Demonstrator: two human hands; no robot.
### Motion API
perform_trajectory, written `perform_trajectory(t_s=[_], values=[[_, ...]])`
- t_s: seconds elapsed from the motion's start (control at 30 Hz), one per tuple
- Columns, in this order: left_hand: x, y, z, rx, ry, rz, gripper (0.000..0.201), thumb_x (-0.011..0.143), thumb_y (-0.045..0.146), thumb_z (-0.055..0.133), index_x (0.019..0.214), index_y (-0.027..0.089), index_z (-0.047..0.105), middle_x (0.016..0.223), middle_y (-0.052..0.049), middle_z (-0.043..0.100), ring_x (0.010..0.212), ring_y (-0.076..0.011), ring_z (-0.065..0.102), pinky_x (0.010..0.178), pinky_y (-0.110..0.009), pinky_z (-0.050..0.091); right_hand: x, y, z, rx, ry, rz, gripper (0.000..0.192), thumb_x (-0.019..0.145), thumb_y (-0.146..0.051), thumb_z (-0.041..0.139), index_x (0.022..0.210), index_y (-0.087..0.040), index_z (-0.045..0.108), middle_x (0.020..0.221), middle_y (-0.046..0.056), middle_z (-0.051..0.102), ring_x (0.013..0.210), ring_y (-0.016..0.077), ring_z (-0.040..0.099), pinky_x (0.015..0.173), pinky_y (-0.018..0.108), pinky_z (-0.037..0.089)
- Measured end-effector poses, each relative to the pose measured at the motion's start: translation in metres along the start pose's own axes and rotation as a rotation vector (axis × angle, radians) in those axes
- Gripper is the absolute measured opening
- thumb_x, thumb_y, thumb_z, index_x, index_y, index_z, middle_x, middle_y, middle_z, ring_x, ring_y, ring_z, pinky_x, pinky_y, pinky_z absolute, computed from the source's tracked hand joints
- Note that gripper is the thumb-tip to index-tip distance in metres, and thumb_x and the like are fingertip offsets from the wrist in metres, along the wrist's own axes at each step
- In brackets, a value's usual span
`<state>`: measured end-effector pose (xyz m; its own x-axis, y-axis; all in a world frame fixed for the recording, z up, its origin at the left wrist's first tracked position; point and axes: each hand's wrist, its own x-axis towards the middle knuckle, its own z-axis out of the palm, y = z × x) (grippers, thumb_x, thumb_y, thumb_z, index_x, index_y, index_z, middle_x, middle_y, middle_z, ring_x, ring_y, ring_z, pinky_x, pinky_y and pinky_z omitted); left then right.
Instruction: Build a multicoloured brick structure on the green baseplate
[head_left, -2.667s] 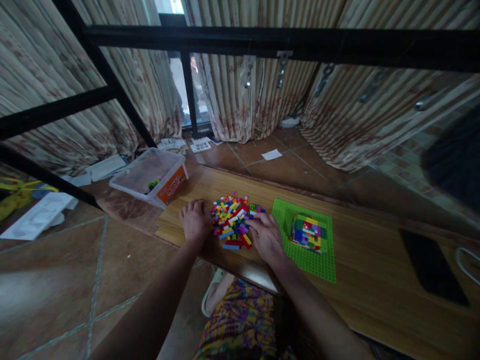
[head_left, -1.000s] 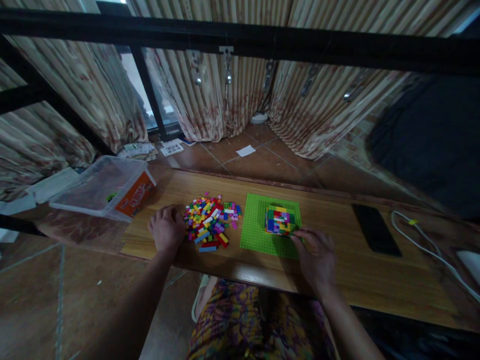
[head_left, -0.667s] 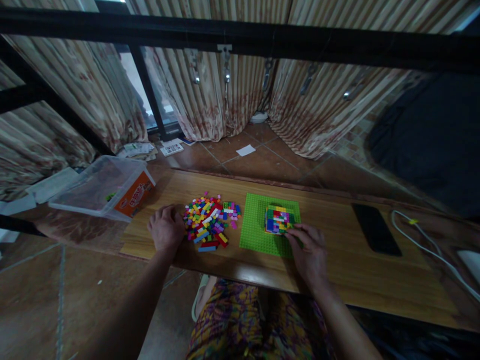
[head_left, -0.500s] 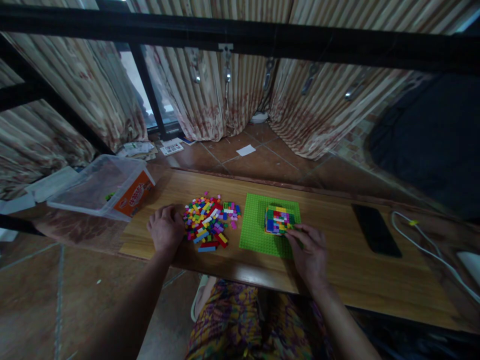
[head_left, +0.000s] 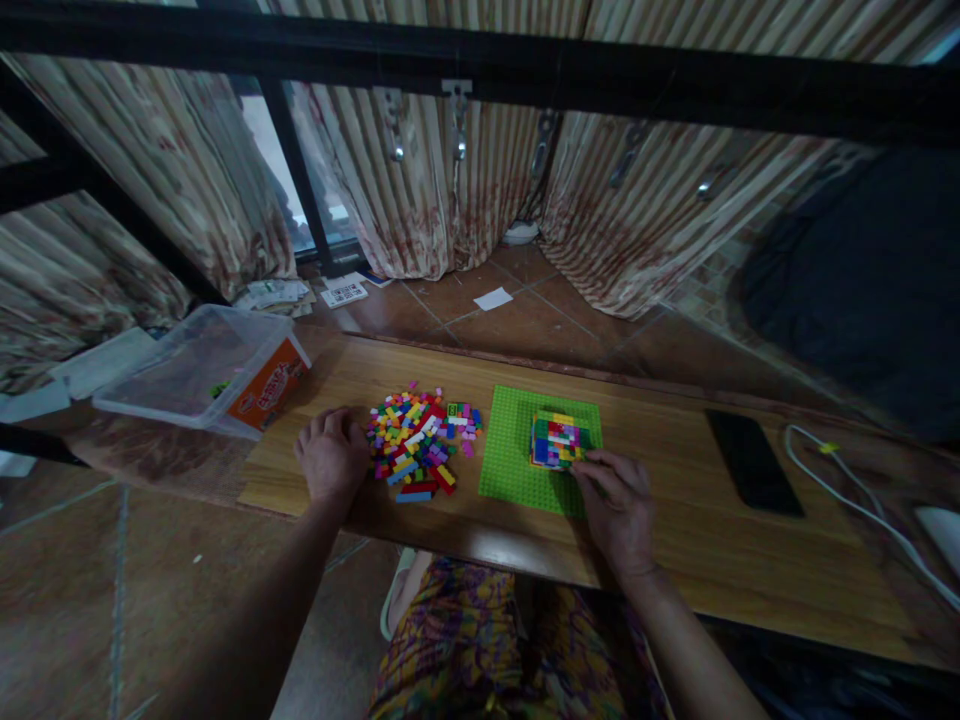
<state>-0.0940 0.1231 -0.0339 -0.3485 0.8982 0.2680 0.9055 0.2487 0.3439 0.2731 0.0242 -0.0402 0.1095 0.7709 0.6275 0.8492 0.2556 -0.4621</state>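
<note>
Head view: right hand (head_left: 616, 500) pinches its fingertips at the near corner of the multicoloured brick block (head_left: 556, 441) on the green studded baseplate (head_left: 525, 470) — press straight down, probably; left hand (head_left: 330, 460), loosely curled and holding nothing, rests beside the loose pile of coloured bricks (head_left: 420, 445).

Head view looks forward and down, near, over the wooden table (head_left: 675, 560).

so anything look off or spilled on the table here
Nothing is damaged. The loose bricks lie heaped on the wooden table beside the left hand, not in the clear bin, which sits tilted off the table's far left corner. The brick block sits square on the green baseplate.
</note>
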Motion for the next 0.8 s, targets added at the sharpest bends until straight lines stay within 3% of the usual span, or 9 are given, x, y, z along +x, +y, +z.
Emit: perform_trajectory(t_s=[0.23,0.37,0.5,0.63,0.8], values=[[0.0,-0.001,0.0,-0.009,0.001,0.002,0.035,0.086,0.031,0.044,0.112,0.019,0.064,0.12,-0.012,0.062,0.111,-0.0316,0.052,0.097,-0.046,0.038,-0.004,0.0,0.002,0.024,0.025,-0.007,0.009,0.086,-0.028,0.065,0.087,-0.026,0.073,0.098,0.005,0.067,0.091,0.0199,0.06,0.08,0.038,0.049],[0.0,-0.001,0.0,-0.016,-0.001,0.008,0.036,0.086,0.032,0.045,0.114,0.019,0.064,0.121,-0.012,0.062,0.112,-0.0315,0.051,0.098,-0.046,0.038,-0.007,-0.006,-0.006,0.071,0.152,0.153,0.016,0.085,-0.034,0.066,0.092,-0.022,0.072,0.097,0.007,0.067,0.093,0.0213,0.061,0.084,0.04,0.05],[0.0,-0.001,0.001,-0.007,-0.001,0.003,0.036,0.086,0.031,0.045,0.114,0.018,0.064,0.123,-0.011,0.062,0.113,-0.0317,0.051,0.097,-0.045,0.038,-0.007,-0.016,-0.016,0.068,0.289,0.301,0.02,0.087,-0.036,0.062,0.085,-0.018,0.07,0.086,0.007,0.068,0.084,0.0208,0.063,0.08,0.038,0.05],[-0.001,-0.001,0.002,-0.006,0.011,-0.001,0.035,0.086,0.03,0.044,0.113,0.018,0.064,0.121,-0.01,0.063,0.112,-0.0303,0.052,0.097,-0.044,0.037,-0.007,-0.036,-0.011,0.127,0.189,0.272,0.017,0.087,-0.034,0.062,0.087,-0.019,0.07,0.088,0.007,0.069,0.086,0.0203,0.063,0.081,0.036,0.05],[-0.003,-0.002,0.004,-0.003,0.014,0.001,0.033,0.088,0.03,0.044,0.112,0.019,0.064,0.119,-0.01,0.063,0.109,-0.0281,0.053,0.097,-0.042,0.037,-0.01,-0.078,0.023,0.282,-0.05,0.165,0.013,0.089,-0.03,0.059,0.09,-0.023,0.071,0.095,0.005,0.069,0.091,0.0193,0.063,0.083,0.035,0.05]])
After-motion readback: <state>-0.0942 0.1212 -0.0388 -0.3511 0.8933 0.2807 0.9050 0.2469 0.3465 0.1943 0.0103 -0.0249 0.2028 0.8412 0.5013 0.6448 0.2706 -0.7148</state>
